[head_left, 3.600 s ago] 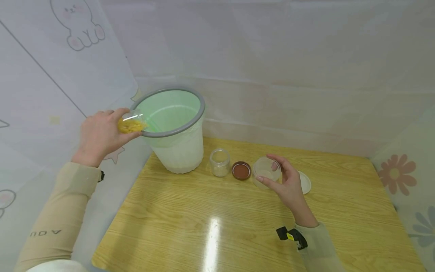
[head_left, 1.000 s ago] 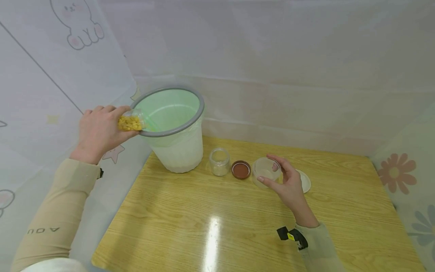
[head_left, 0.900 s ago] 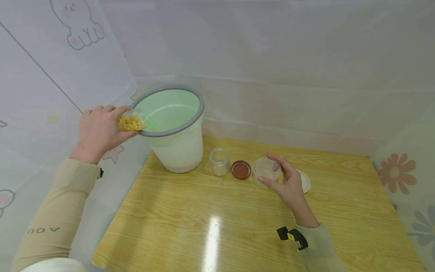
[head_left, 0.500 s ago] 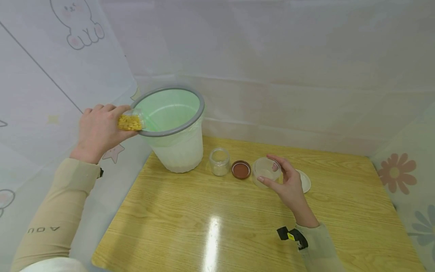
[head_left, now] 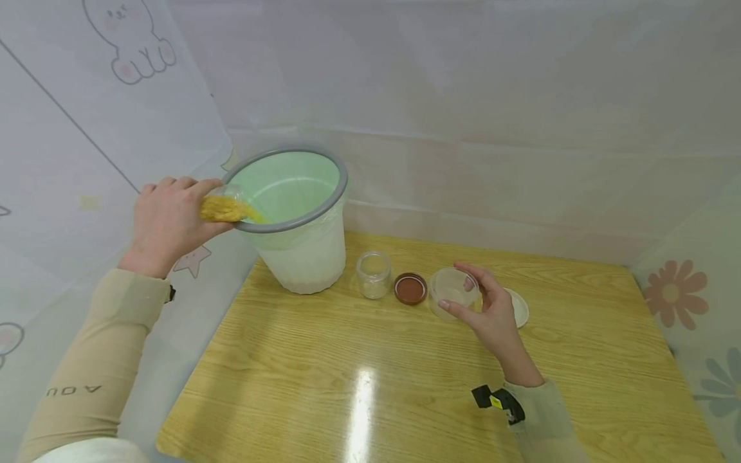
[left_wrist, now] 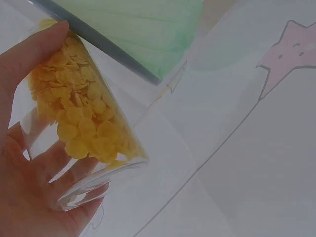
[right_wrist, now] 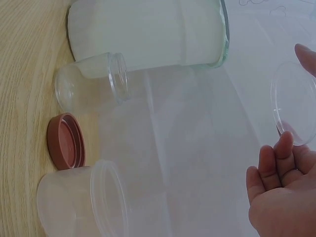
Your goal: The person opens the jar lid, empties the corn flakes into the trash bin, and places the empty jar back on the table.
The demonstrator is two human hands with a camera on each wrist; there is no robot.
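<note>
My left hand (head_left: pixel 170 222) grips a clear jar (left_wrist: pixel 98 173) and holds it tipped at the left rim of the green bin (head_left: pixel 301 180). Yellow flakes (left_wrist: pixel 81 94), like cornflakes, fill much of the jar, and some slide out over its mouth into the bin. My right hand (head_left: pixel 492 312) pinches a clear round disc-like piece (right_wrist: pixel 296 101) between thumb and fingers. In the right wrist view it is apart from the translucent tub (right_wrist: pixel 69 200) standing on the table; in the head view the two overlap. The bin's bottom inside is hidden.
On the wooden table (head_left: pixel 324 373), a clear glass jar (head_left: pixel 374 275) stands right of the bin, then a brown-red lid (head_left: pixel 411 289) lying inner side up. A white lid (head_left: pixel 519 308) lies partly behind the right hand. Printed cloth walls (head_left: pixel 492 83) enclose the back and sides.
About a second ago the yellow flakes lay mostly still inside the tipped jar; now a stream of them spills past its mouth into the bin. The right hand has stayed put.
</note>
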